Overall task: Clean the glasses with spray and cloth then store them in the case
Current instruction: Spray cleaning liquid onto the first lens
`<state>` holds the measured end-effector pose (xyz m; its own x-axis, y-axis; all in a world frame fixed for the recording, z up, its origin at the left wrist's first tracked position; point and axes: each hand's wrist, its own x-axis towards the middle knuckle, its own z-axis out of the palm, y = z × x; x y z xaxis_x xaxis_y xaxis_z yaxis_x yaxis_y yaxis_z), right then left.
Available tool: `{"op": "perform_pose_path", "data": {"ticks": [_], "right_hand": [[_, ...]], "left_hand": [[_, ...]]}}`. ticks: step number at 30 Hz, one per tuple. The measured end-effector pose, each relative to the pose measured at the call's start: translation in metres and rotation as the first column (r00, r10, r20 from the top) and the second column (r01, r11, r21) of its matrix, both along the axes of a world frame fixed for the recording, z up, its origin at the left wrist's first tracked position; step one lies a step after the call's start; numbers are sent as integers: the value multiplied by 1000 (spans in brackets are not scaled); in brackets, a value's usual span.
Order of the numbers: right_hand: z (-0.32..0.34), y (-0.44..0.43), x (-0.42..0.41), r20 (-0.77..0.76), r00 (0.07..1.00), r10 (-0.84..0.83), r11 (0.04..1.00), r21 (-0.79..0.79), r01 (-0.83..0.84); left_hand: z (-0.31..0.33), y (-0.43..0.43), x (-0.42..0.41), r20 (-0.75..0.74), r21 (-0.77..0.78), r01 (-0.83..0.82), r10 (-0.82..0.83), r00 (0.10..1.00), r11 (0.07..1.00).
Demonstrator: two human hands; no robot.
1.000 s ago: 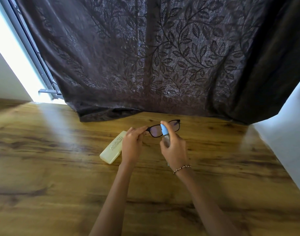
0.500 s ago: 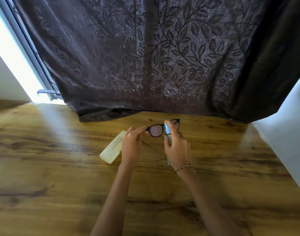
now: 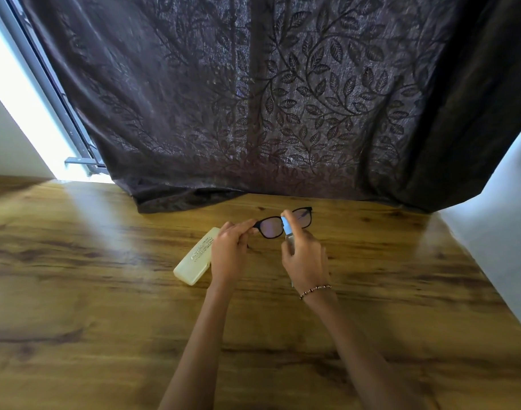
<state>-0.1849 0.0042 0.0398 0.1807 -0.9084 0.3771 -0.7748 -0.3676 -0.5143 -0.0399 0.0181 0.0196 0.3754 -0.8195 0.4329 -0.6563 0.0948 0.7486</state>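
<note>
Both forearms reach up from the bottom of the frame toward its centre, over the wooden worktop (image 3: 105, 321). The left hand (image 3: 228, 253) is raised with its fingers (image 3: 247, 225) pinched on the left end of the black-framed glasses (image 3: 285, 222), holding them up just above the worktop with the lenses facing the camera. The right hand (image 3: 306, 258), a beaded bracelet (image 3: 315, 290) at its wrist, is wrapped around a small spray bottle (image 3: 287, 232) — index finger on top of its blue head, right in front of the lenses. The pale case (image 3: 195, 260) lies closed on the worktop, just left of the left hand. A dark leaf-patterned curtain (image 3: 253, 99) fills the upper frame.
</note>
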Motion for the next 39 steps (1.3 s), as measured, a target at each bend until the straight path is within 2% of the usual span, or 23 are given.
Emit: {"op": "perform_pose_path", "data": {"ticks": [8, 15, 24, 30, 32, 35, 39], "right_hand": [[3, -2, -8, 71, 997, -4, 1000, 5, 4], [8, -15, -37, -19, 999, -49, 998, -31, 48], [13, -17, -36, 3, 997, -77, 997, 11, 77], [13, -18, -38, -120, 992, -40, 999, -5, 39], [11, -19, -38, -134, 988, -78, 997, 0, 79], [8, -20, -39, -83, 984, -157, 987, 24, 160], [8, -20, -42, -19, 987, -161, 986, 39, 161]], "left_hand": [[-2, 1, 3, -32, 21, -4, 5, 999, 1000], [-2, 1, 6, -38, 34, -19, 21, 999, 999], [-2, 1, 6, -39, 37, -4, 5, 999, 999], [-1, 1, 8, -22, 40, -9, 10, 1000, 999], [-1, 2, 8, -16, 46, -8, 8, 1000, 999], [-1, 2, 8, -17, 54, -10, 11, 1000, 998], [0, 1, 8, -17, 51, -11, 11, 1000, 999]]}}
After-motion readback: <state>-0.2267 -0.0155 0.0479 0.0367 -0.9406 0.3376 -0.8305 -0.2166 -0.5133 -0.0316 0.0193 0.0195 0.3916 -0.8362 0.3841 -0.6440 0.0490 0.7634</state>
